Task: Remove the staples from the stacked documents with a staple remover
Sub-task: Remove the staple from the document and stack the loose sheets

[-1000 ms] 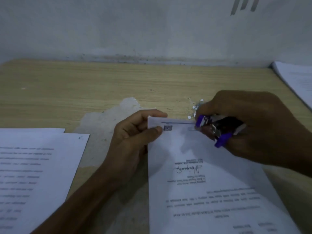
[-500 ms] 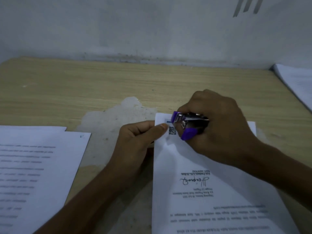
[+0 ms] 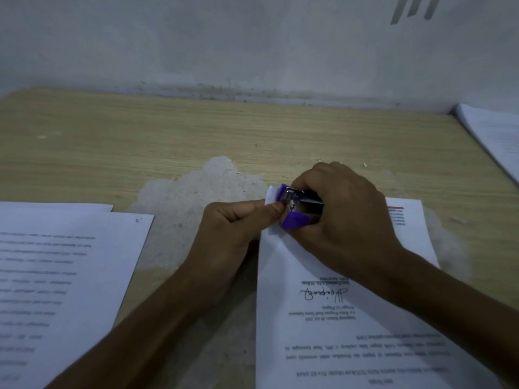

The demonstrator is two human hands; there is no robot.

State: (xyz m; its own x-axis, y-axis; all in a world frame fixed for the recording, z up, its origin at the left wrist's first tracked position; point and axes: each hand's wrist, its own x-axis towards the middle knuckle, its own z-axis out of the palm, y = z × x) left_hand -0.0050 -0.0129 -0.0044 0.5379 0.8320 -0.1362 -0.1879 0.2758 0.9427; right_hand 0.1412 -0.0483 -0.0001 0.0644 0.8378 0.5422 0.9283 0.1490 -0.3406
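A stapled document (image 3: 351,327) lies on the wooden table (image 3: 140,141), its printed text upside down to me. My left hand (image 3: 233,234) pinches the document's far left corner between thumb and forefinger. My right hand (image 3: 342,217) grips a purple and metal staple remover (image 3: 297,207), whose jaws sit on that same corner, right beside my left thumb. The staple itself is hidden under the jaws.
A stack of printed sheets (image 3: 56,284) lies at the left. More papers (image 3: 494,136) sit at the table's far right edge. A worn pale patch (image 3: 196,197) marks the tabletop centre. A grey wall (image 3: 252,46) closes the far side.
My right hand moved the staple remover leftward along the far edge of the document to its left corner. My left hand kept its pinch there.
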